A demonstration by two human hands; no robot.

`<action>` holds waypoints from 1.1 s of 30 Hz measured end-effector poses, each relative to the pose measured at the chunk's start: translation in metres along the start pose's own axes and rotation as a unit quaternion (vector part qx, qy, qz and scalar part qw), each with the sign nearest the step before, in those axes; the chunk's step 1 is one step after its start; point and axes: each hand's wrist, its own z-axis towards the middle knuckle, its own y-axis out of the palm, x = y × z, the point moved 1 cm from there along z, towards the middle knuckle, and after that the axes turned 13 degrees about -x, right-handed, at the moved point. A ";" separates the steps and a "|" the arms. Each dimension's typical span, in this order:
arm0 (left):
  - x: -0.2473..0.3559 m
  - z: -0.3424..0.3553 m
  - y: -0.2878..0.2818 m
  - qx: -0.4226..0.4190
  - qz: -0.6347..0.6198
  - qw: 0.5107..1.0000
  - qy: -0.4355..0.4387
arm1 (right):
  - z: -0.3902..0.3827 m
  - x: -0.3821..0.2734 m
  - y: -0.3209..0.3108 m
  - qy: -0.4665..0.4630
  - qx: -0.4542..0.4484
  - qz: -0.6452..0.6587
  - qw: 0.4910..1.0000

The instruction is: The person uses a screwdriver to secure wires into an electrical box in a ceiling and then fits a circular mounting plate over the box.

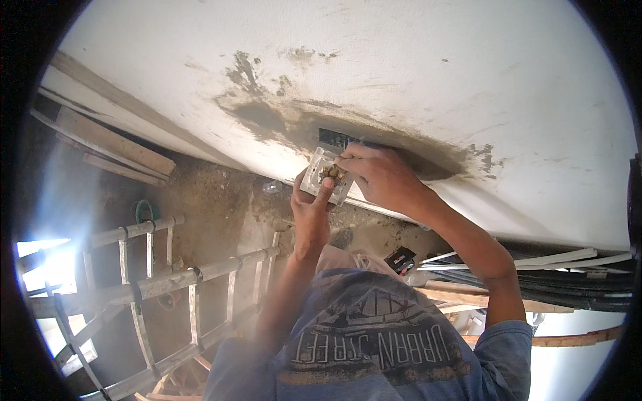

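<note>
Left hand clamped on a square plate

Its thumb rests on brass-coloured parts; the right hand reaches beside them, grip unclear. Just beyond the plate: a dark opening in the white wall. Farther left, a ladder.

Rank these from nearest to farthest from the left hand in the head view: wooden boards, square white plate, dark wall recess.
From the left hand:
1. Square white plate: held in its fingers.
2. Dark wall recess: in the wall, just beyond the plate.
3. Wooden boards: well off to the left, by the wall's base.
</note>
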 end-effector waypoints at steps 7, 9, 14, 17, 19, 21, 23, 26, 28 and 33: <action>-0.007 -0.011 0.022 0.065 -0.007 0.997 0.038 | -0.014 -0.011 0.004 0.076 -0.020 0.006 0.997; -0.006 -0.009 0.024 0.056 -0.006 0.997 0.056 | -0.017 -0.014 0.004 0.076 0.009 0.000 0.997; 0.004 -0.006 0.035 0.048 0.013 0.998 0.033 | -0.024 -0.006 0.007 0.077 0.001 -0.038 0.996; 0.005 -0.006 0.028 0.052 0.028 0.998 0.028 | -0.039 -0.014 0.008 0.077 0.084 0.026 0.993; 0.004 -0.004 0.016 0.045 0.048 0.997 0.038 | -0.059 -0.017 0.010 0.028 0.235 0.091 0.967; 0.005 -0.005 0.015 0.035 0.045 0.998 0.024 | -0.094 -0.020 0.009 0.067 0.347 0.250 0.902; 0.010 -0.008 0.020 0.036 0.043 0.998 0.007 | -0.128 -0.018 0.022 0.151 0.388 0.490 0.766; 0.002 -0.006 0.018 0.029 0.034 0.999 0.018 | -0.161 -0.009 0.056 0.205 0.335 0.624 0.676; 0.004 -0.008 0.023 0.035 0.033 0.999 0.008 | -0.173 -0.004 0.077 0.222 0.281 0.677 0.642; 0.008 -0.009 0.015 0.027 0.039 0.999 -0.025 | -0.187 -0.015 0.030 0.314 -0.075 0.547 0.772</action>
